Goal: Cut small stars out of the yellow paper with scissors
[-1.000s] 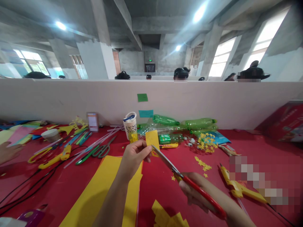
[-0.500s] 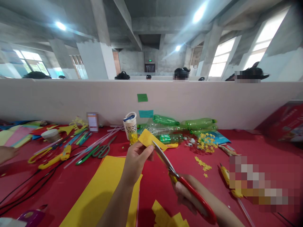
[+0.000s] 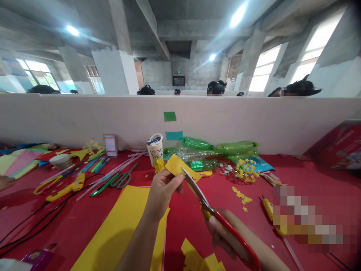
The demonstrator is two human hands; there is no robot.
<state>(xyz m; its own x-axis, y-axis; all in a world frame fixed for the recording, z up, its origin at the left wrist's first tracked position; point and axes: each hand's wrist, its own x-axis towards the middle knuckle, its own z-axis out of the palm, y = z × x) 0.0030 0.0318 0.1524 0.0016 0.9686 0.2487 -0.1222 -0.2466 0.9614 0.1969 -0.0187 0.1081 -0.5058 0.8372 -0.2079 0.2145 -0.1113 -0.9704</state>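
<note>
Between thumb and fingers, my left hand (image 3: 163, 192) pinches a small piece of yellow paper (image 3: 175, 164), raised above the table. My right hand (image 3: 221, 229) grips red-handled scissors (image 3: 203, 200). Their blades point up and left, with the tips at the paper's lower edge beside my left thumb. Beneath my left forearm lies a stack of yellow sheets (image 3: 121, 226). Several cut yellow paper pieces (image 3: 197, 258) lie near the front edge. Small yellow paper stars (image 3: 241, 195) rest right of the scissors, and more yellow stars (image 3: 247, 170) are heaped behind them.
Green plastic bottles (image 3: 238, 147) and a white cup (image 3: 155, 150) stand along the partition (image 3: 84, 116). On the left are a yellow glue gun (image 3: 67, 188), grey scissors (image 3: 124, 178) and cables. Another glue gun (image 3: 267, 209) lies at right. Someone's hand (image 3: 5, 182) shows at far left.
My hands, the paper and the scissors keep almost the same position; the scissor handles sit very slightly wider. The other person's hand at far left has drawn back toward the frame edge.
</note>
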